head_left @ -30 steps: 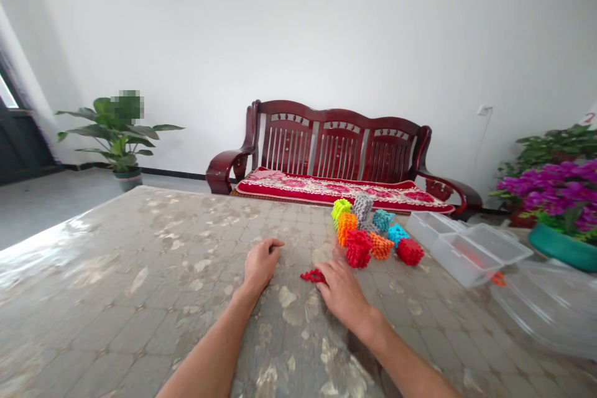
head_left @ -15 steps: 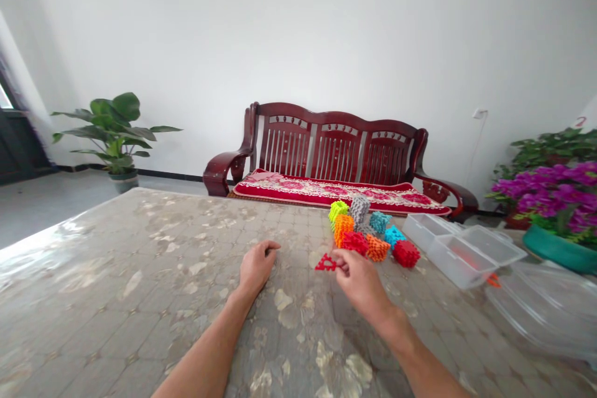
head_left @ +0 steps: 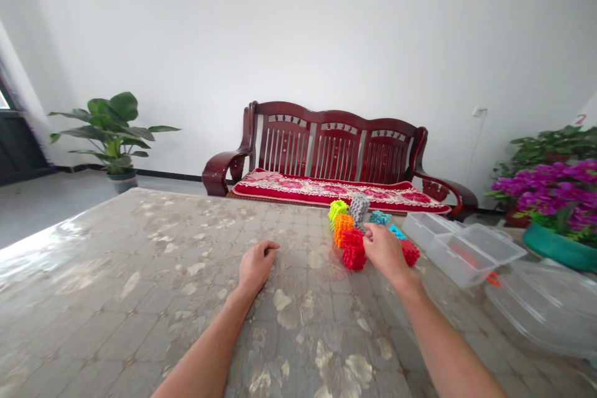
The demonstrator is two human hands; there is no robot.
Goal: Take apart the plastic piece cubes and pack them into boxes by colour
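Note:
My left hand (head_left: 255, 267) rests on the table with its fingers loosely bent, a gap showing between thumb and forefinger and nothing visible in it. Further right, my right hand (head_left: 386, 250) is closed at the fingertips just beside a red stack of knobbly plastic pieces (head_left: 353, 250); whatever it pinches is hidden. Around it stand an orange stack (head_left: 343, 230), a yellow-green one (head_left: 337, 211), a grey one (head_left: 359, 209) and a teal one (head_left: 380, 217). Partly behind the hand are a blue stack (head_left: 396, 231) and another red stack (head_left: 411, 252).
A clear plastic box (head_left: 459, 255) with its lid raised stands at the right, some red inside. An orange piece (head_left: 493, 279) lies by clear plastic lids (head_left: 545, 311). Purple flowers (head_left: 555, 193) fill a teal pot (head_left: 559, 249). Behind the table (head_left: 163, 298) is a wooden bench (head_left: 336, 143).
My right hand has moved right and away from me, from the red triangular piece to beside the red stack. That triangle no longer shows separately on the table. My left hand has stayed put.

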